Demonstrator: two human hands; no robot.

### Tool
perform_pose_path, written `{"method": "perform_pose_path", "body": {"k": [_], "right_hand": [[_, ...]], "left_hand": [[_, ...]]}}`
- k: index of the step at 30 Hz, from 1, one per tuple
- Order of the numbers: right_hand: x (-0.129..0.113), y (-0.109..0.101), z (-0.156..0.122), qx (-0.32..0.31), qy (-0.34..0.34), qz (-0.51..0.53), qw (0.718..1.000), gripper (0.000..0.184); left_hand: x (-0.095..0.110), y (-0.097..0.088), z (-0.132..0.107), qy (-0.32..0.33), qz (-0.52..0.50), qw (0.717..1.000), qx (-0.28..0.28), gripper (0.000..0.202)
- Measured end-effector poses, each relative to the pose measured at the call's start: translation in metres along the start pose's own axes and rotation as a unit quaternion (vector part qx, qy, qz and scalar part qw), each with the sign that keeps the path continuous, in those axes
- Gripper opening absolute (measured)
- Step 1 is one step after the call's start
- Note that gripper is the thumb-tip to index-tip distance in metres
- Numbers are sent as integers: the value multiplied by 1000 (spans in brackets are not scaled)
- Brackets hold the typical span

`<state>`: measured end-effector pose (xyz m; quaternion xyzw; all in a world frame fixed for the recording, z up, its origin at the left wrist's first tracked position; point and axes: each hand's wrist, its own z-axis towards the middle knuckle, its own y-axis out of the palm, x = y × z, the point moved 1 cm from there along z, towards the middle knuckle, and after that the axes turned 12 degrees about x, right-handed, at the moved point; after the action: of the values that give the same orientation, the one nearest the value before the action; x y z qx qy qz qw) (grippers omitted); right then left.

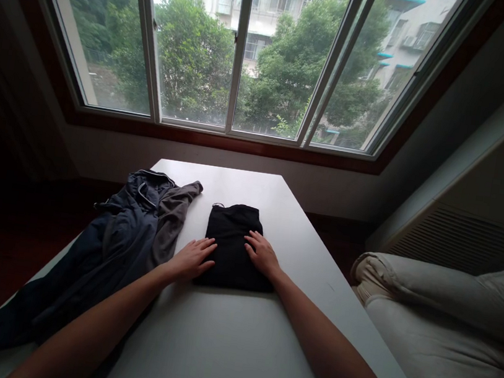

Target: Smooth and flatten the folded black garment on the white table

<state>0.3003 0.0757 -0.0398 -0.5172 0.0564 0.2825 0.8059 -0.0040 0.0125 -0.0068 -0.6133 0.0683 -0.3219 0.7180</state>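
A black garment [233, 230] lies folded into a neat rectangle near the middle of the white table [229, 348]. My left hand [193, 259] rests flat at its lower left edge, fingers stretched out and slightly apart. My right hand [261, 254] lies flat on the right side of the folded garment, fingers extended. Neither hand grips the cloth.
A heap of dark blue and grey clothes [123, 240] sprawls over the table's left side and hangs off its edge. A cream sofa [439, 328] stands close to the right. A wide window [238, 49] fills the wall beyond the table.
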Motion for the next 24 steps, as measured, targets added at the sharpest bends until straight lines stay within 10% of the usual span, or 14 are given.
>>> {"method": "perform_pose_path", "body": {"k": [24], "right_hand": [[-18, 1, 33, -15, -61, -31, 998, 41]], "left_hand": [[-4, 7, 0, -10, -15, 1000, 18, 63]]}}
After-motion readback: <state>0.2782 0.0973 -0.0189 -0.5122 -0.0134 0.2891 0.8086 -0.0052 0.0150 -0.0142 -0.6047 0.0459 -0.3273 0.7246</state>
